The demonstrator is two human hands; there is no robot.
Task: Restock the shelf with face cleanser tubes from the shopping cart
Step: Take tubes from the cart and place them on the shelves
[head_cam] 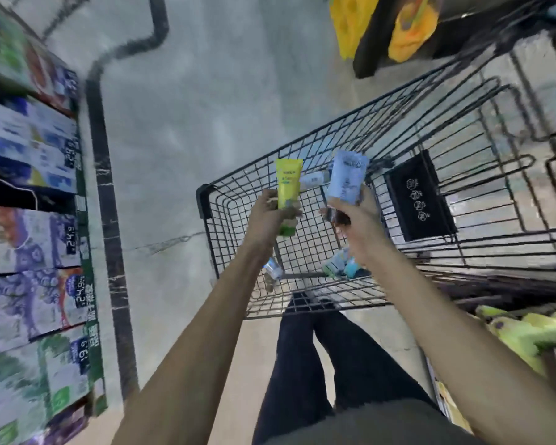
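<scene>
- Left grip [272, 216] clasps a yellow tube [288, 184], upright over the cart [206, 200].
- Right grip [357, 226], at 3 o'clock of it, clasps a pale blue tube [347, 178].

**Two tubes up over the cart**

The cart [350, 226] is sitting ahead, shelf [32, 220] lying to its left. The left hand [270, 216] is holding one tube [288, 184] above the basket, the right hand [360, 226] holding another [347, 178] just beside it. More tubes [337, 264] are lying in the cart below.
</scene>
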